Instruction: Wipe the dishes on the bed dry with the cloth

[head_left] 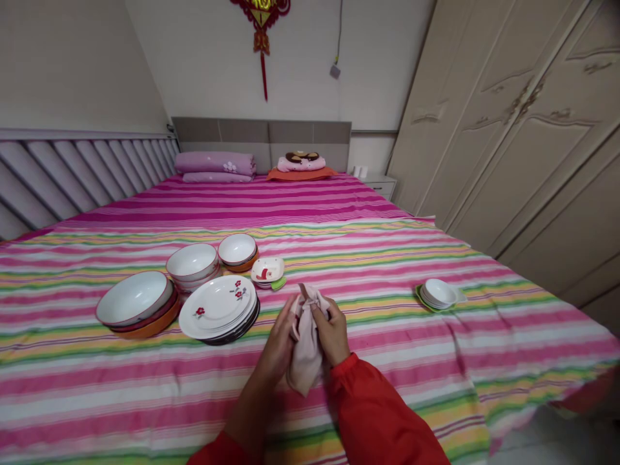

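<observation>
A pale pinkish-beige cloth is bunched between my two hands above the striped bedspread, its lower end hanging down. My left hand is closed around the cloth's left side. On the other side my right hand grips it, thumb pressed on the front folds. Whether something lies inside the folds I cannot tell. Just beyond my left hand is a small stack of patterned dishes with a green one partly showing. Left of that stands a stack of plates, the top one white with red flowers.
Nested large bowls, medium bowls and smaller bowls stand at the left. Small white bowls sit on green dishes at the right. Folded bedding lies by the headboard; a wardrobe flanks the bed.
</observation>
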Demonstrator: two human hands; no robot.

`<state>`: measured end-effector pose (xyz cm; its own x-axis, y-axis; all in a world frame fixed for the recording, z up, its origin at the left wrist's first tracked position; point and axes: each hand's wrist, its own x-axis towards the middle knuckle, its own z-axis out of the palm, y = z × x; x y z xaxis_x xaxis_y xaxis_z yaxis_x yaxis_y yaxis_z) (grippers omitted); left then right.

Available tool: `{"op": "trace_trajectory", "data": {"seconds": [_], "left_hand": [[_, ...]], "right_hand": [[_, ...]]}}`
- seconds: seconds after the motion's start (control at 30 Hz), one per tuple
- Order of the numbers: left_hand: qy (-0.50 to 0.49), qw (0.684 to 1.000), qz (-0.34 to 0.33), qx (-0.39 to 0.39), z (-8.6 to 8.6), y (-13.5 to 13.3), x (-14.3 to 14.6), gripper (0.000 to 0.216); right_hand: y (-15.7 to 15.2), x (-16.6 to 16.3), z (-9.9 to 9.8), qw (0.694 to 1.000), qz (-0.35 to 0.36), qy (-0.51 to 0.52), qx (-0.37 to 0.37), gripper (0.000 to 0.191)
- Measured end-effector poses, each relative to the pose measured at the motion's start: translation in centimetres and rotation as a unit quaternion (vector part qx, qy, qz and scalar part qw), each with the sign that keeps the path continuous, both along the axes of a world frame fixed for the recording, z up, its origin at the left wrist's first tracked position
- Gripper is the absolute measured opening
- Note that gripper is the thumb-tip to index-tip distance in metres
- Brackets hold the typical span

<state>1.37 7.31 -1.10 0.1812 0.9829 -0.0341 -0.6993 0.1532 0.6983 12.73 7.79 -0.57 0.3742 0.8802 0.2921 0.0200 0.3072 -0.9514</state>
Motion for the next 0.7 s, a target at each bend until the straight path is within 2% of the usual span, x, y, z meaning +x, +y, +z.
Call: {"op": "trace_trajectory", "data": {"seconds": [0.1,0.23,0.3,0.43,0.5,0.57,0.7], "left_hand": [[0.016,1.0,-0.009,-0.015,0.0,-0.2,0.3,0.042],[-0.011,0.999,0.052,-0.006,-0.3,0.3,0.4,0.039],[-0.021,0.997,0.069,0.004,-0.4,0.7,0.2,0.039],[-0.048,0.995,0.059,-0.059,-0.1,0.8,-0.8,0.033],[-0.066,0.991,0.056,-0.097,0.4,0.7,-1.3,0.03],[-0.08,0.989,0.055,-0.114,1.1,0.6,-1.6,0.036],[-0.088,0.99,0.063,-0.094,2.0,0.3,-1.5,0.041]], "right_hand": [[-0.4,-0.6,0.7,0.998,0.046,-0.014,0.038,0.024],[-1.4,-1.5,1.1,0.985,0.159,-0.029,0.062,0.023],[-1.8,-1.7,1.2,0.977,0.193,-0.046,0.072,0.022],[-2.2,-1.6,1.5,0.959,0.234,-0.107,0.116,0.022],[-2.3,-1.5,1.7,0.952,0.236,-0.147,0.131,0.023],[-2.3,-1.3,1.6,0.949,0.219,-0.182,0.135,0.023],[-1.7,-0.6,1.2,0.955,0.146,-0.22,0.135,0.024]]}}
